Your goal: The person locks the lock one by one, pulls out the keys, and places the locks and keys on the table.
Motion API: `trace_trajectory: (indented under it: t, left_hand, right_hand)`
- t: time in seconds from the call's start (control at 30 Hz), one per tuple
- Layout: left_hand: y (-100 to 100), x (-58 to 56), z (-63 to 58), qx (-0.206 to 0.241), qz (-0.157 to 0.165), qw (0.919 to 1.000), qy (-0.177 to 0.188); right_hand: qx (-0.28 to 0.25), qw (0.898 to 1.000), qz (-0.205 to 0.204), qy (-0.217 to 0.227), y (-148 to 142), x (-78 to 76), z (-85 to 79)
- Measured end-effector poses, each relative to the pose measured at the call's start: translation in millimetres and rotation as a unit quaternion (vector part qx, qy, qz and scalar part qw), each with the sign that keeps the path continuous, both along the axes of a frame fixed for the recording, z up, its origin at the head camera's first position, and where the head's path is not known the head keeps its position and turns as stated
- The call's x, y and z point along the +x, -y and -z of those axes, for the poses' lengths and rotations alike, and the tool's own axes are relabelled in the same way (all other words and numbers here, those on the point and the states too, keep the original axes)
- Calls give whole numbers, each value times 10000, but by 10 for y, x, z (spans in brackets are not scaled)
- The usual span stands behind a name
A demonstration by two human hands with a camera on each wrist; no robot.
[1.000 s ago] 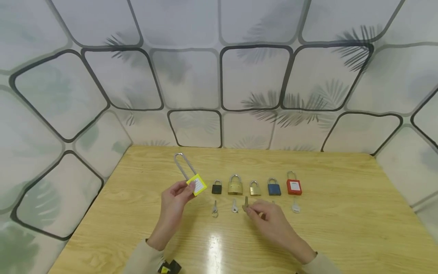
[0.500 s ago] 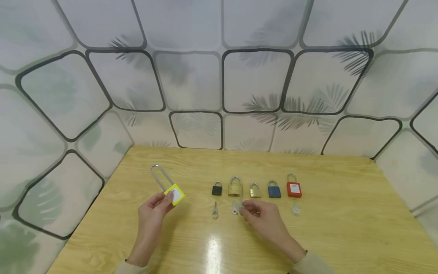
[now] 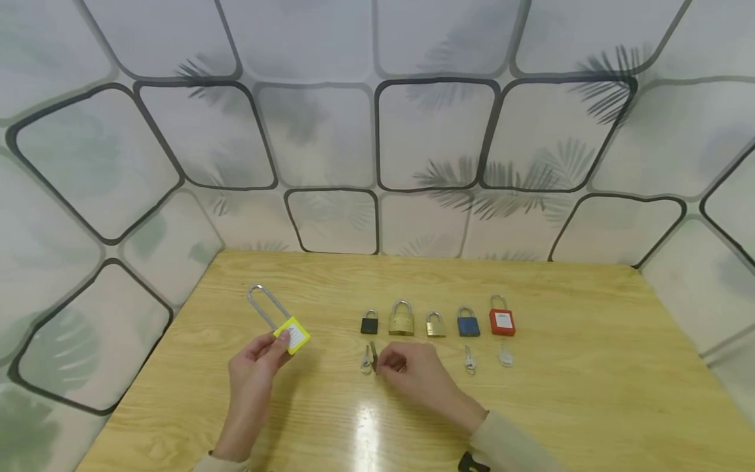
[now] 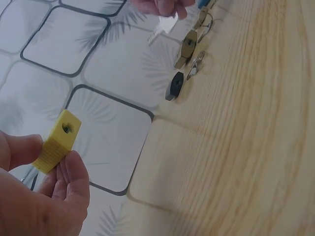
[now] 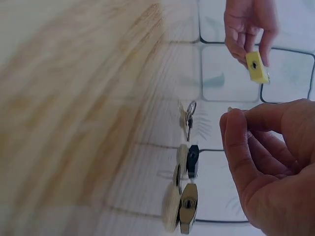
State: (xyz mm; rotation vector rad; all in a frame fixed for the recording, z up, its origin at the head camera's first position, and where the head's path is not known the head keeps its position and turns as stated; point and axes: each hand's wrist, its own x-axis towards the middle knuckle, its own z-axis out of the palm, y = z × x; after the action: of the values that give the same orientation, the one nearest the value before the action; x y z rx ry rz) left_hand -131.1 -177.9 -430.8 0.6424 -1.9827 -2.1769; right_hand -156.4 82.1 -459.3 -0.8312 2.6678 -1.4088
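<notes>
My left hand (image 3: pixel 250 370) pinches a yellow padlock (image 3: pixel 297 339) between thumb and fingers, its long metal shackle pointing up and left. The left wrist view shows the keyhole in the end face of the yellow padlock (image 4: pixel 68 129). Between thumb and forefinger, my right hand (image 3: pixel 421 377) pinches a small key (image 3: pixel 374 354). In the left wrist view the blade of that key (image 4: pixel 156 35) shines below the fingertips; the fingers cover its head. The held key appears beside a key on a ring (image 3: pixel 366 360). A gap separates the two hands.
Across the wooden table stand a black padlock (image 3: pixel 369 324), a large brass padlock (image 3: pixel 402 322), a small brass padlock (image 3: pixel 435 328), a blue padlock (image 3: pixel 468 326) and a red padlock (image 3: pixel 503 321). Keys lie before the blue padlock (image 3: pixel 469 362) and the red padlock (image 3: pixel 506 355). Patterned walls enclose the table.
My left hand has moved left with the yellow padlock. The right hand has carried its key left, past the brass padlocks, uncovering the key before the blue padlock.
</notes>
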Motion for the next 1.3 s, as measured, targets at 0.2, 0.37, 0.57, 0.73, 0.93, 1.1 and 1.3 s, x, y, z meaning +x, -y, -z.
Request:
trace_trajectory:
  t: [0.2, 0.37, 0.57, 0.73, 0.93, 1.1, 1.3]
  left_hand:
    - [59, -12, 13, -47, -17, 10000, -10]
    - [129, -25, 14, -56, -136, 9999, -25]
    - [162, -6, 6, -2, -224, 9997, -43]
    - [159, 9, -3, -25, -226, 9997, 10]
    - [163, -11, -12, 34, -267, 9996, 1]
    - [163, -19, -6, 102, -305, 9995, -15]
    - [160, -21, 10, 105, -245, 9996, -11]
  right_hand:
    - [318, 9988, -359, -9, 260, -103, 19]
    - [757, 9967, -262, -105, 438, -191, -11]
    - [892, 9957, -239, 94, 644, -255, -23]
    - [1112, 9927, -262, 387, 768, -236, -31]
    - [1085, 9924, -314, 480, 844, -218, -29]
    - [1161, 9912, -331, 542, 870, -203, -25]
    - [1140, 9917, -214, 557, 883, -206, -5]
